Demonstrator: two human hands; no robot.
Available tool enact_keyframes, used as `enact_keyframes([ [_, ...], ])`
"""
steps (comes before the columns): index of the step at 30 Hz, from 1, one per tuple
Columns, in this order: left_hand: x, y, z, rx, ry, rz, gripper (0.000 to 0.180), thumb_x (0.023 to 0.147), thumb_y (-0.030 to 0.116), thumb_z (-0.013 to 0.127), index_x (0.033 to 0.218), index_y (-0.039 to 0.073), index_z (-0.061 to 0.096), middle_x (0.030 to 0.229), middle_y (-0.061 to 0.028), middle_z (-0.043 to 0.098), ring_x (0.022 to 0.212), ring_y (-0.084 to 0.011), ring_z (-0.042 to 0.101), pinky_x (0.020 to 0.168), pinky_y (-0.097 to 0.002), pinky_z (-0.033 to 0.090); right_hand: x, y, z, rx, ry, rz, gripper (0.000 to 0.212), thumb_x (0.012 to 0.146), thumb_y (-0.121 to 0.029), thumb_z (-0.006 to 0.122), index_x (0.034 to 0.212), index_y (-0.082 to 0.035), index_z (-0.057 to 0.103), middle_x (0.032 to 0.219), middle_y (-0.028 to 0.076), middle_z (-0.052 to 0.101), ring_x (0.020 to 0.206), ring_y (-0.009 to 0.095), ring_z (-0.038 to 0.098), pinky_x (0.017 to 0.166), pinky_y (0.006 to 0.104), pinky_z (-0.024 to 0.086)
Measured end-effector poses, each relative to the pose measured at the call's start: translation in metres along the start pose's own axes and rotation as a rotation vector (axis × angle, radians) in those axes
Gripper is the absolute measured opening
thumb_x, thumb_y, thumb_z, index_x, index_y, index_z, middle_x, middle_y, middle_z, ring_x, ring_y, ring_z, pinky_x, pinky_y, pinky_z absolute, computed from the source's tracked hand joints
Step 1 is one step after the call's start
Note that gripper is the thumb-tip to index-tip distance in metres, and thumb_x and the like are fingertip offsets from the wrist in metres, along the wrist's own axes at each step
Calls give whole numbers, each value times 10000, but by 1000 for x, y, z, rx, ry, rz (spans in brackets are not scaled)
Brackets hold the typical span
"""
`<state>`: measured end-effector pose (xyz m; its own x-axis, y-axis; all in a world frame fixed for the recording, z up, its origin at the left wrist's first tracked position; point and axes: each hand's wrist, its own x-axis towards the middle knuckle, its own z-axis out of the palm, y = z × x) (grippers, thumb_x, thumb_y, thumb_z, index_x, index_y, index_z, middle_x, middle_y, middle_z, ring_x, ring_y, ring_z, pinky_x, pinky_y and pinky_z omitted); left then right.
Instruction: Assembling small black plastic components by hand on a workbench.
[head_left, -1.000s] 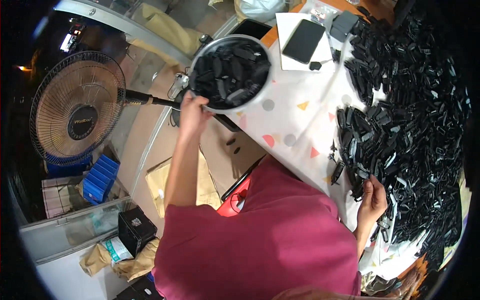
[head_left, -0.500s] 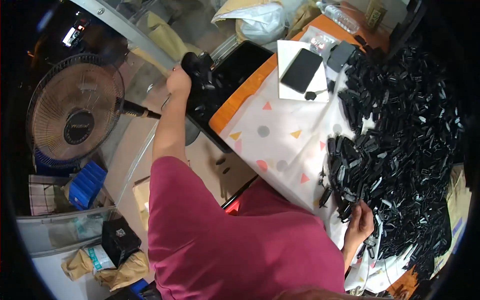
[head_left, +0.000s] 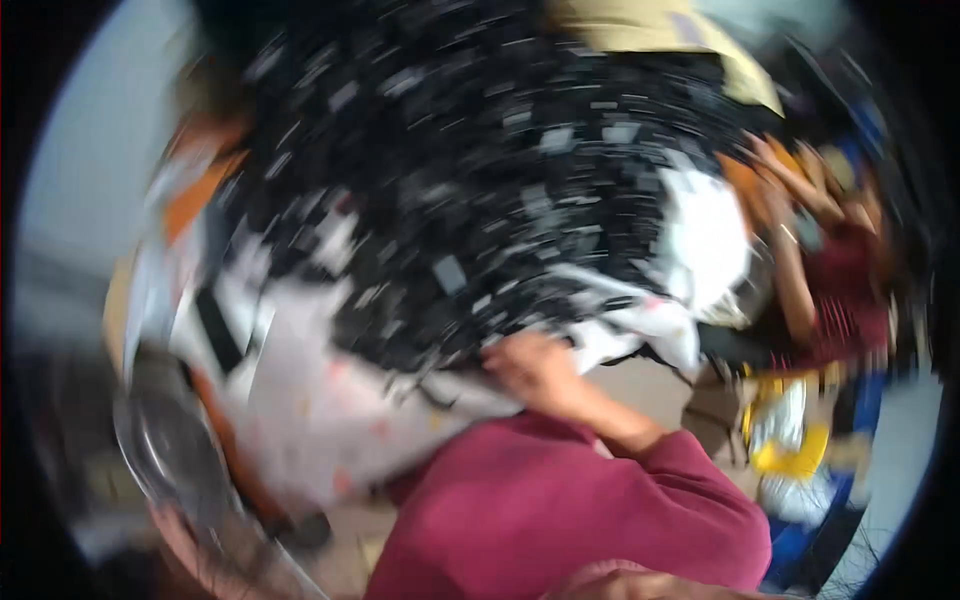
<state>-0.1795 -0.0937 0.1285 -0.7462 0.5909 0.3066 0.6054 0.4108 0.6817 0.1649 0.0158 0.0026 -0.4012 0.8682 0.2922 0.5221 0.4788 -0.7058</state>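
The right hand (head_left: 530, 368) rests at the edge of the black parts heap (head_left: 480, 190) on the surface (head_left: 320, 400). Everything is blurred. I cannot tell its grip.

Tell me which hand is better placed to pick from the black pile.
Probably the right hand: it rests at the near edge of the pile of small black parts. The left hand does not show in this blurred view.

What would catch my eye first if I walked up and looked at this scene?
First, the huge heap of small black parts filling the upper middle, spread over a white patterned cloth. Next, the right hand at the heap's near edge, above a dark red shirt. The picture is badly blurred; another person's arm shows at the right.
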Motion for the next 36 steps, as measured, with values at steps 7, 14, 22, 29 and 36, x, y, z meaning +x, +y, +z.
enact_keyframes([
  [7, -3, -37, 187, -371, -421, 761, 288, 829, 166, 473, 1039, -29, 483, 1220, -241, 439, 1066, -329, 437, 866, -403, 342, -13, 14, 11, -179, 46, -89, 268, 649, -185, 626, 889, -85, 561, 812, 89, 483, 748, 270, 534, 548, 358, 466],
  [14, 21, -54, 232, -263, -594, 1343, 88, 758, 13, 476, 781, -73, 476, 1080, -341, 488, 848, -415, 527, 660, -456, 427, -39, 25, 45, -504, 38, -19, 371, 712, -164, 509, 1066, -57, 523, 862, 76, 463, 698, 196, 528, 446, 276, 451],
  [22, -12, 2, 177, 720, -853, 965, 387, 738, 93, 610, 1100, -4, 517, 1112, -192, 532, 985, -335, 531, 837, -375, 429, -25, 27, 39, -512, 160, -53, 198, 693, -150, 514, 839, -27, 566, 779, 78, 477, 688, 205, 512, 475, 277, 438],
  [29, -6, 0, 183, 608, -772, 989, 221, 743, 156, 600, 942, 66, 568, 891, -121, 552, 808, -311, 545, 694, -412, 446, -3, 27, 21, -380, 163, -1, 108, 711, -111, 525, 778, -50, 584, 764, 110, 514, 720, 246, 530, 590, 342, 464],
  [36, -5, -5, 189, 277, -519, 830, 107, 753, 135, 563, 842, 79, 586, 787, -85, 589, 752, -275, 579, 645, -373, 467, 10, 19, 5, 936, 91, 642, 224, 835, -67, 571, 1042, 19, 580, 737, 50, 593, 636, 109, 576, 570, 226, 491],
])
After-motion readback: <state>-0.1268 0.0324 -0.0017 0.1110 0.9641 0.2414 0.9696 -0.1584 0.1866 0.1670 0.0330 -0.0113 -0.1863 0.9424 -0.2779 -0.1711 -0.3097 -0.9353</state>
